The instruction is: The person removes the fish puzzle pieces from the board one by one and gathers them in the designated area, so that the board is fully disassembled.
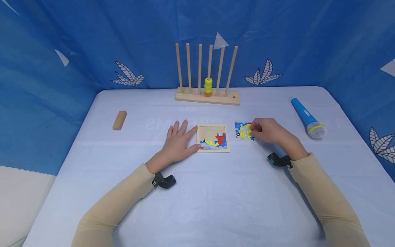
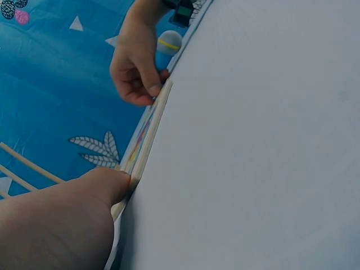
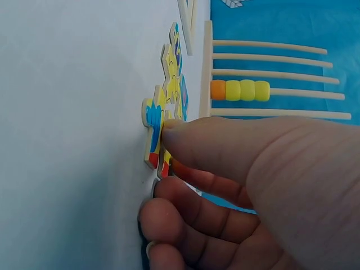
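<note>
A square wooden puzzle tray (image 1: 213, 151) lies on the table with colourful puzzle pieces (image 1: 214, 143) along its lower part and bare wood above them. My left hand (image 1: 176, 147) rests flat with spread fingers; its thumb and index finger touch the tray's left edge. To the right of the tray lies a cluster of loose jigsaw pieces (image 1: 242, 131), yellow, blue and red. Over that cluster's right side, my right hand (image 1: 269, 131) pinches a puzzle piece (image 3: 166, 152) between thumb and index finger, other fingers curled. The fingers partly hide the piece.
Behind the tray stands a wooden peg rack (image 1: 207, 97) with several upright rods and yellow and orange beads on one. A blue toy microphone (image 1: 305, 115) lies at right, a small wooden block (image 1: 119, 120) at left. Blue cloth (image 1: 154, 41) hangs behind the table.
</note>
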`<state>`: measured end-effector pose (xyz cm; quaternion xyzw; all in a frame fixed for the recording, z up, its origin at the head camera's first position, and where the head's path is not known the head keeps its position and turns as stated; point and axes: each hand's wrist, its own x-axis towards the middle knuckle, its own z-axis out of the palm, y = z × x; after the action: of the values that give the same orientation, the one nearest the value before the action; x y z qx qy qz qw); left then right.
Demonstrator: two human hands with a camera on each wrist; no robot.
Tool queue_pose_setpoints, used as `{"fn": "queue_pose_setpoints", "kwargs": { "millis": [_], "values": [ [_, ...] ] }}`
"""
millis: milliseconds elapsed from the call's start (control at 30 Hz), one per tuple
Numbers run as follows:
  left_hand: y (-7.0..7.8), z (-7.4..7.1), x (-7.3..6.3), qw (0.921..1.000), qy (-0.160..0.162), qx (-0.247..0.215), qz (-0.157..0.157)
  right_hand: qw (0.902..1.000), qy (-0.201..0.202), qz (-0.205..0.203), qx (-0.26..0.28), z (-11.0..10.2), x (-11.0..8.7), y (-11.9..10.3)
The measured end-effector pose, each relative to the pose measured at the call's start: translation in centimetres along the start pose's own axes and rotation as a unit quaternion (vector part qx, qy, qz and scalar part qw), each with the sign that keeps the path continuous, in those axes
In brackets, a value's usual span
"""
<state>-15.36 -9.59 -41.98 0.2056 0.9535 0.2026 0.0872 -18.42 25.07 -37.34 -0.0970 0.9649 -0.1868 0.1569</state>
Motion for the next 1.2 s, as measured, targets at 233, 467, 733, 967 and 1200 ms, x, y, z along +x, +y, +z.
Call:
{"fn": "queue_pose_setpoints", "kwargs": {
  "millis": [233, 467, 733, 967, 1200],
  "values": [
    [0.05, -0.02, -0.04, 1.0, 0.0, -0.001, -0.002, 1.0, -0.002, -0.002, -0.002, 0.07, 0.14, 0.16],
    [0.03, 0.03, -0.07, 1.0, 0.002, 0.002, -0.005, 1.0, 0.002, -0.001, -0.004, 0.19, 0.19, 0.13],
    [0.04, 0.07, -0.03, 1.0, 0.004, 0.002, -0.006, 0.9998, 0.014, -0.014, -0.005, 0.22, 0.12, 0.22],
    [0.01, 0.13, -0.02, 1.0, 0.006, 0.005, -0.005, 0.9998, 0.012, -0.016, 0.0, 0.2, 0.13, 0.33],
    [-0.05, 0.14, -0.01, 1.0, 0.006, 0.006, -0.005, 0.9999, 0.008, -0.015, 0.003, -0.09, 0.09, 0.24]
  ]
}}
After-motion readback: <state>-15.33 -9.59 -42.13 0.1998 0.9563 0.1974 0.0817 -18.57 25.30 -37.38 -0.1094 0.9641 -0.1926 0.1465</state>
